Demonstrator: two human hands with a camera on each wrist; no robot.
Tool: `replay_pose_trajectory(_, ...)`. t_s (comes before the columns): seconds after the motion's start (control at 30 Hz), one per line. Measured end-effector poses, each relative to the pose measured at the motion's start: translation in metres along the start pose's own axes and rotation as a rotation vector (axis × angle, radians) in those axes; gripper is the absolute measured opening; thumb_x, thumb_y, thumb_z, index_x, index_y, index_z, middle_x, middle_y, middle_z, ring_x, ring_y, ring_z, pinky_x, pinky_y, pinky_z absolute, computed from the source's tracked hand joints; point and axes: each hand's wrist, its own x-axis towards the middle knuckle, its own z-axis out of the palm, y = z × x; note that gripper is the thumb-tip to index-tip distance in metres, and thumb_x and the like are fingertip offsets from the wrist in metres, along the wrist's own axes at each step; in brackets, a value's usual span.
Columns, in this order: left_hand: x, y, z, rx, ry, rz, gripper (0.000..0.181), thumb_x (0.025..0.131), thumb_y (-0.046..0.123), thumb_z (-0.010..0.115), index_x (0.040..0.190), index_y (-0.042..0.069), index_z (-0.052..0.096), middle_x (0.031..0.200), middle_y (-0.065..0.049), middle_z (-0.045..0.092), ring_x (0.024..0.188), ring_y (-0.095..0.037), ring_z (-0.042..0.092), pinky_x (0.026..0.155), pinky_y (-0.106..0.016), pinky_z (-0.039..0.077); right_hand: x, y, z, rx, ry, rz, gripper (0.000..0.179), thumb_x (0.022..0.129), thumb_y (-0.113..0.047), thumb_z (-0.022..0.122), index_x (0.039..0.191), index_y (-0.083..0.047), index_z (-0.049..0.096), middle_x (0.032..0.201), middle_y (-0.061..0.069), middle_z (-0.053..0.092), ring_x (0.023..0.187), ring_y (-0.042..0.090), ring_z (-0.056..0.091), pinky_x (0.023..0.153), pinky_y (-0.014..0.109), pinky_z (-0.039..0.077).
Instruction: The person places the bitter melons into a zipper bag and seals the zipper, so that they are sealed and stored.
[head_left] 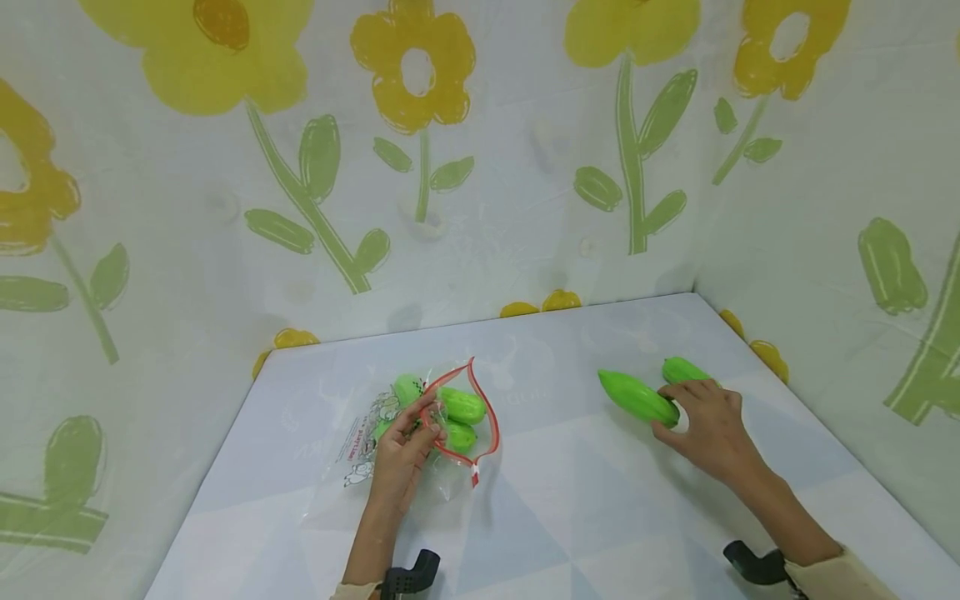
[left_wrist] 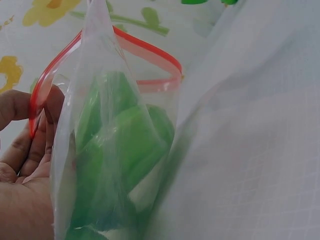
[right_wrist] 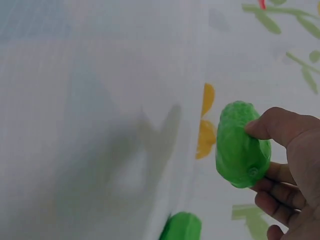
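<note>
My left hand (head_left: 405, 458) pinches the rim of a clear zip bag (head_left: 493, 425) with a red seal, its mouth spread apart. Several bright green cucumber-like vegetables (head_left: 461, 406) lie inside; the left wrist view shows them through the plastic. On the right, my right hand (head_left: 708, 429) grips another green cucumber-like vegetable (head_left: 636, 396) between thumb and fingers, above the table, its pointed tip toward the bag. A bumpy skin shows on the held vegetable (right_wrist: 240, 145) in the right wrist view. One more green vegetable (head_left: 684, 370) lies just beyond that hand, partly hidden by it.
A pale table (head_left: 570, 508) with a faint triangle pattern carries everything. Behind and beside it hangs a white cloth (head_left: 510, 208) printed with yellow flowers and green stems. Black wrist mounts (head_left: 412, 575) sit on both forearms.
</note>
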Motion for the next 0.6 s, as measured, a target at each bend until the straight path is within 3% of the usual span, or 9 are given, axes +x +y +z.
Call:
replay_pose_trajectory(0.33, 0.002, -0.001, 0.001, 0.002, 0.008, 0.0, 0.049, 0.094, -0.005, 0.063, 0.142, 0.001, 0.052, 0.137, -0.019, 0.051, 0.091, -0.015, 0.064, 0.082, -0.024, 0.056, 0.015, -0.032, 0.009, 0.086, 0.03, -0.169, 0.039, 0.068, -0.019, 0.088, 0.101, -0.007, 0.071, 0.102, 0.007, 0.067, 0.099, 0.03, 0.056, 0.074, 0.046, 0.031)
replay_pose_trajectory(0.6, 0.001, 0.001, 0.002, 0.002, 0.018, -0.007, 0.049, 0.093, -0.005, 0.063, 0.141, 0.0, 0.053, 0.135, -0.018, 0.053, 0.09, -0.015, 0.064, 0.083, -0.024, 0.056, 0.027, -0.064, 0.018, 0.183, -0.076, -0.237, 0.043, 0.071, -0.019, 0.089, 0.109, -0.01, 0.07, 0.11, 0.001, 0.064, 0.106, 0.022, 0.053, 0.081, 0.045, 0.029)
